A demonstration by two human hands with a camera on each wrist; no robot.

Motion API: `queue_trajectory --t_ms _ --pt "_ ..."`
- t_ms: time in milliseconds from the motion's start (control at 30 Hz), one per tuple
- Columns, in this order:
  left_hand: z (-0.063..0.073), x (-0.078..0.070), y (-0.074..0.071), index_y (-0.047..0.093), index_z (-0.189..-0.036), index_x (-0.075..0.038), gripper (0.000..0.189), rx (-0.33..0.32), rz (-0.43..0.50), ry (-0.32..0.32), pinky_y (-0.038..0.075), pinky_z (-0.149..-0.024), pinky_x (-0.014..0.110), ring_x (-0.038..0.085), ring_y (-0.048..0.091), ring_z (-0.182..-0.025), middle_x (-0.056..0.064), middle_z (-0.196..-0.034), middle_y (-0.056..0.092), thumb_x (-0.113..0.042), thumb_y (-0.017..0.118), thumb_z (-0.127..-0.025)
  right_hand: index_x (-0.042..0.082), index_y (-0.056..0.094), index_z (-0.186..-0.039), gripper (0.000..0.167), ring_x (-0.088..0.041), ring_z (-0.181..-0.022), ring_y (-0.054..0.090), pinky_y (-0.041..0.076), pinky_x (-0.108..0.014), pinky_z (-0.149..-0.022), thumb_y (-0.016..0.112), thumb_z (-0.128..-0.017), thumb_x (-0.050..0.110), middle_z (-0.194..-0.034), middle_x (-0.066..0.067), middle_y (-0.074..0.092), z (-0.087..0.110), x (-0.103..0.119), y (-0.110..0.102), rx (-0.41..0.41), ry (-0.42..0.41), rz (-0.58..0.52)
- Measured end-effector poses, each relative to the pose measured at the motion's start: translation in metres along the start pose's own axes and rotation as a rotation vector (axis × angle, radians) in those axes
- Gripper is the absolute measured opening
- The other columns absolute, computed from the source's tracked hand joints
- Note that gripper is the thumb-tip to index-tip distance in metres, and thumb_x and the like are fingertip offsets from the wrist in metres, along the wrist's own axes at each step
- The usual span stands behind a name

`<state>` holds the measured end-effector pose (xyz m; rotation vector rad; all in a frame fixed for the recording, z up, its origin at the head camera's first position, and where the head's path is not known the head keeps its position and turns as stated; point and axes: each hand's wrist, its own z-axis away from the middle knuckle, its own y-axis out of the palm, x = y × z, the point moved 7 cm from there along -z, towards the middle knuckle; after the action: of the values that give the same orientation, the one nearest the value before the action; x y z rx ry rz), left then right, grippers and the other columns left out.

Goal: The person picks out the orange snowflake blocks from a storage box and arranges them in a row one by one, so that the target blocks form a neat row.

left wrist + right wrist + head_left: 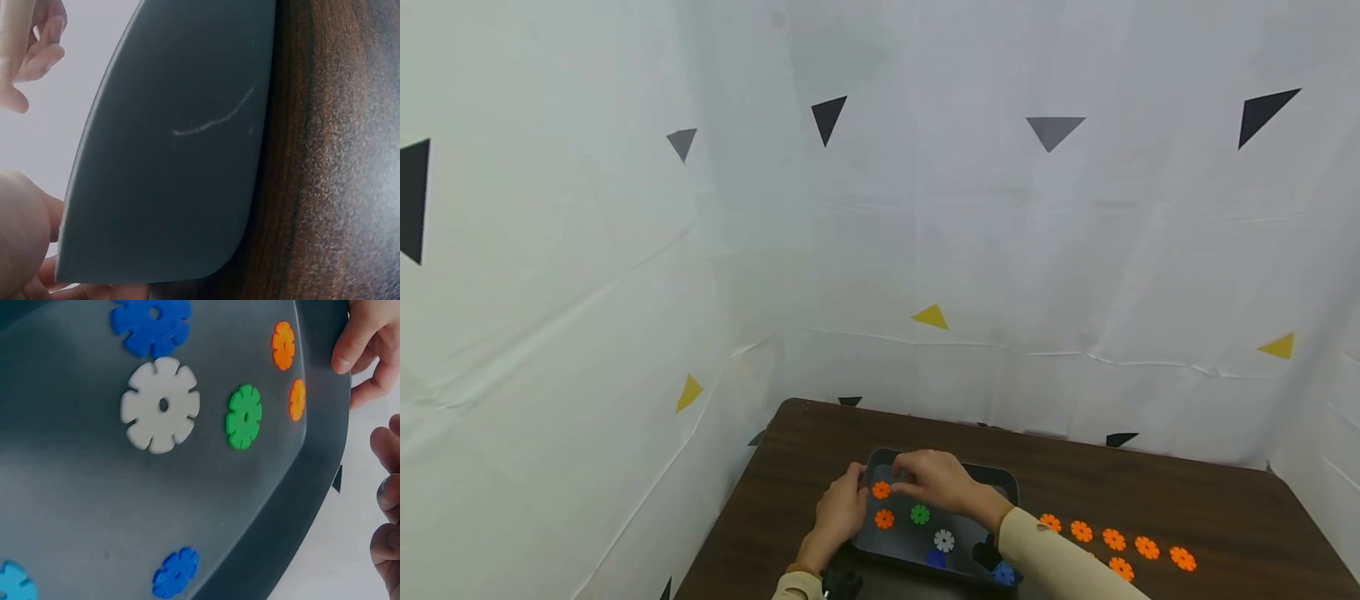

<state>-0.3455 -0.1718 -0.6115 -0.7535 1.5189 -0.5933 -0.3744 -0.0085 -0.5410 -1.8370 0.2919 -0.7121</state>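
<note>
A dark grey tray point(910, 543) lies on the table. My left hand point(841, 510) grips its left rim, with the thumb over the edge in the right wrist view. Above the tray's far left part hovers my right hand point(934, 481), fingers loosely bent and no disc visible in them. Notched plastic discs lie flat inside: two orange discs point(884, 519) at the left, a green disc point(920, 514), a white disc point(160, 428) and several blue ones, among them a dark blue disc point(175, 572). A light blue disc point(15, 584) is cut off by the right wrist view's corner.
Several orange discs point(1114, 539) lie on the brown table point(1232, 517) right of the tray, some hidden behind the right forearm. White sheeting point(1000, 250) with printed triangles hangs behind and at both sides. The tray's outer wall point(169, 187) has a pale scratch.
</note>
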Motion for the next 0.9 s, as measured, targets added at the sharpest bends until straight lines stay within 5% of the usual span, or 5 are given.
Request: queue_trajectory --t_ms 600,900 --pt "-0.001 -0.003 0.003 0.060 -0.133 -0.010 0.028 -0.024 -0.024 0.033 0.045 -0.055 0.037 0.015 0.062 -0.069 0.008 -0.099 0.072 -0.011 0.065 -0.105 0.022 0.076 -0.112 0.022 0.003 -0.074 0.059 0.051 -0.022 -0.066 0.078 -0.098 0.038 -0.098 0.008 0.075 -0.021 0.012 0.034 0.113 -0.049 0.014" --pt "0.000 -0.009 0.003 0.062 -0.132 -0.010 0.030 -0.033 -0.021 0.048 0.047 -0.059 0.042 0.021 0.067 -0.079 0.011 -0.105 0.074 -0.010 0.067 -0.103 0.024 0.072 -0.112 0.033 0.001 -0.070 0.049 0.044 -0.021 -0.062 0.085 -0.089 0.045 -0.096 0.011 0.062 -0.016 0.006 0.050 0.250 -0.093 0.146"
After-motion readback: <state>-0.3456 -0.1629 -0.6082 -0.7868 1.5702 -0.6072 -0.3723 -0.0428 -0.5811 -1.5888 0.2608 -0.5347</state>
